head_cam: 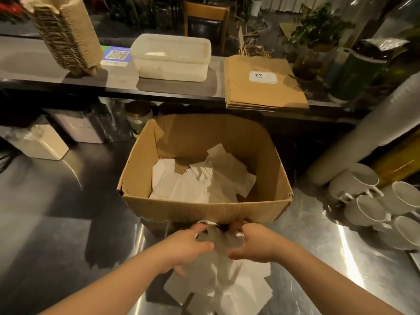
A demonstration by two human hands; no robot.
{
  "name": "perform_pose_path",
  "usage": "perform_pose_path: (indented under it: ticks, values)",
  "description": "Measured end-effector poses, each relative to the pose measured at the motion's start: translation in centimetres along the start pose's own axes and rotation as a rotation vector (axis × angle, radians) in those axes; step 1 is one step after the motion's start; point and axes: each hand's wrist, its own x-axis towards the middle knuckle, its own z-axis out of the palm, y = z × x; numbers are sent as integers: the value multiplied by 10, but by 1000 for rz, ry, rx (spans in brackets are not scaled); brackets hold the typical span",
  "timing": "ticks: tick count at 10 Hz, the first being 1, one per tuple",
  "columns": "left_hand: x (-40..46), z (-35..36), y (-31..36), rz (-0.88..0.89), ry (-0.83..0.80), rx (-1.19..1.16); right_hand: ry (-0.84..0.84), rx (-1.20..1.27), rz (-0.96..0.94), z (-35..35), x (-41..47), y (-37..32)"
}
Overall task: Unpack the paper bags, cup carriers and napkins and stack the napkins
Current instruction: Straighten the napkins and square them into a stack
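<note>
An open cardboard box (172, 210) stands on the steel counter with several loose white napkins (200, 180) scattered inside. In front of it, my left hand (184, 248) and my right hand (254, 243) hold a bunch of napkins (218, 242) between them, fingers curled round its sides. Below my hands more napkins (227, 289) lie in an untidy pile on the counter. On the raised shelf behind, a stack of flat brown paper bags (263, 85) lies at the right and a leaning stack of pulp cup carriers (63, 35) stands at the left.
A white plastic tub (170, 57) and a QR-code card (116, 56) sit on the shelf. White mugs (372, 201) crowd the counter's right side beside a long sleeve of cups (372, 123). Jars and containers (79, 128) stand under the shelf at left.
</note>
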Motion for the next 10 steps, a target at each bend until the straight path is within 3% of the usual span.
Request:
perform_pose_path:
  ticks: [1, 2, 3, 4, 5, 6, 7, 8, 9, 10]
  values:
    - [-10, -20, 12, 5, -53, 246, -30, -90, 9, -11, 0, 9]
    - [-24, -51, 31, 5, -228, 206, -144, -14, -20, -43, -7, 1]
    - [-38, -90, 55, 83, -430, -39, -320, 311, -61, -97, -19, -19]
    - [-28, -127, 79, 136, -163, -194, -197, 406, -77, -140, -8, -32]
    - [25, -158, 91, 62, 173, -179, 100, 355, 20, -153, 51, -31]
    - [87, -173, 88, -34, 276, 156, 171, 479, 215, -150, 121, -21]
    - [134, -176, 77, -107, 189, 356, 106, 686, 297, -143, 164, -4]
    - [160, -173, 64, -166, 170, 650, 96, 396, 293, -128, 189, 12]
    - [183, -170, 47, -191, 195, 704, 29, 532, 241, -117, 214, 18]
    - [205, -161, 34, -200, 214, 630, -180, 945, 140, -108, 232, 15]
